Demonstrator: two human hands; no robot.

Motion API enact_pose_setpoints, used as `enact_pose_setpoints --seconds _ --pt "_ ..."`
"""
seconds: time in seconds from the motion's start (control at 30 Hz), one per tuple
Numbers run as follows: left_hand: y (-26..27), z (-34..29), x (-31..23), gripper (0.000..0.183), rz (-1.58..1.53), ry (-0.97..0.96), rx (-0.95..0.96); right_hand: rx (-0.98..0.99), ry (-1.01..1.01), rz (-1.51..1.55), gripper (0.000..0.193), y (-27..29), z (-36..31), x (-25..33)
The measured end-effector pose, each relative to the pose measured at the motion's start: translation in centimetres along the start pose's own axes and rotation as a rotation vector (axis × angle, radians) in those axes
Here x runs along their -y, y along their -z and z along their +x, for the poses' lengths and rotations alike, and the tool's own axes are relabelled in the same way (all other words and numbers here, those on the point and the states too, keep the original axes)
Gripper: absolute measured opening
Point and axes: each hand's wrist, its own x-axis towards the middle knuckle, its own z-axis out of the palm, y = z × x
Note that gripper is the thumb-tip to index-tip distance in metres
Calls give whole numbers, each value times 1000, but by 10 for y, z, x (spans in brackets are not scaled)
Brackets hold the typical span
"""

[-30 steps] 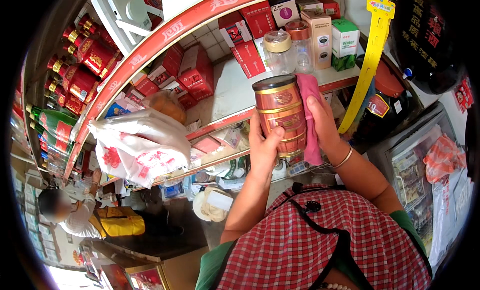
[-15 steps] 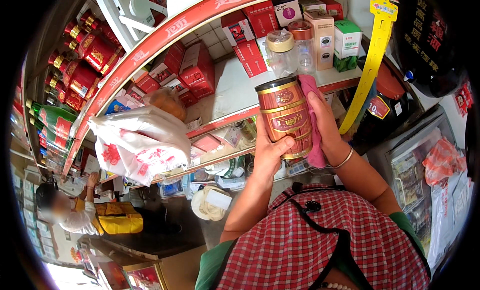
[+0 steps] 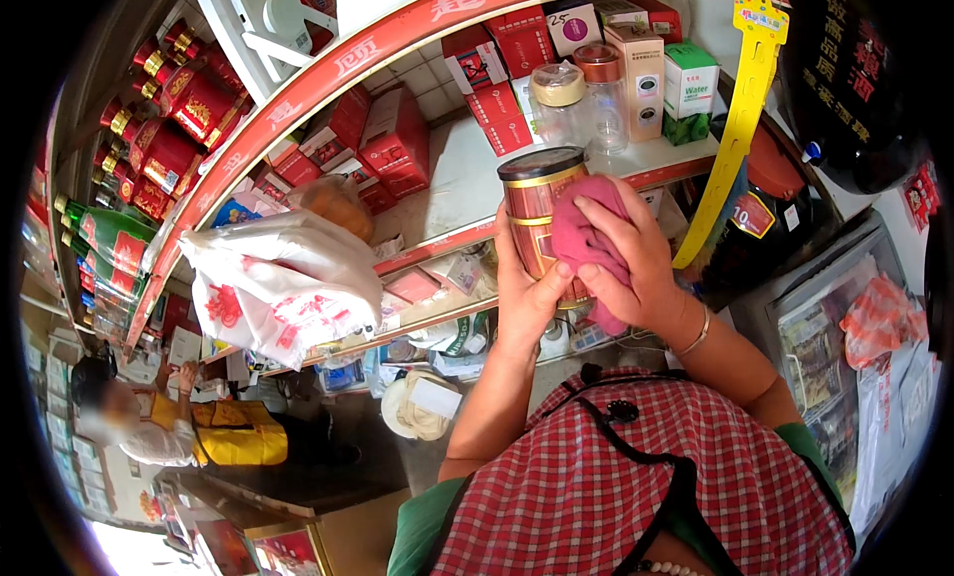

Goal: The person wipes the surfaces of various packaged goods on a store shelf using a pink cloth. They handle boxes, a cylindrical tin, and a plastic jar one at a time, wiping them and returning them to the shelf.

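- Centrally, a cylindrical canister (image 3: 529,204) sits between the left grip (image 3: 524,298) and the right grip (image 3: 633,265), nearly upright with a slight tilt, in front of a white shelf (image 3: 459,183).
- The left grip is curled around the canister's left side and lower part, its thumb reaching across the front.
- The right grip clasps a bunched pink cloth (image 3: 586,228) against the canister's right front, hiding much of that side.
- The canister has a flat, dark, round lid, reddish-brown walls and shiny gold bands.
- The cloth looks soft and crumpled, creased into deep folds.
- Beyond the lid, two clear, rounded jars (image 3: 562,119) stand on the smooth shelf beside boxy cartons (image 3: 638,84).
- To the left, a thin white plastic bag (image 3: 283,278) bulges in wrinkles, printed in red.
- Below, a red-checked fabric garment (image 3: 636,467) has black trim.
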Motion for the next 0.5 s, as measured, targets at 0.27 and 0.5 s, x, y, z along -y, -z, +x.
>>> enact_pose_setpoints --seconds 0.27,0.5 --pt "-2 1 -1 99 -201 56 -22 -96 -514 698 38 -16 3 -25" --pt "3 9 7 95 -198 51 -96 -70 -355 386 44 -25 -23 -8"
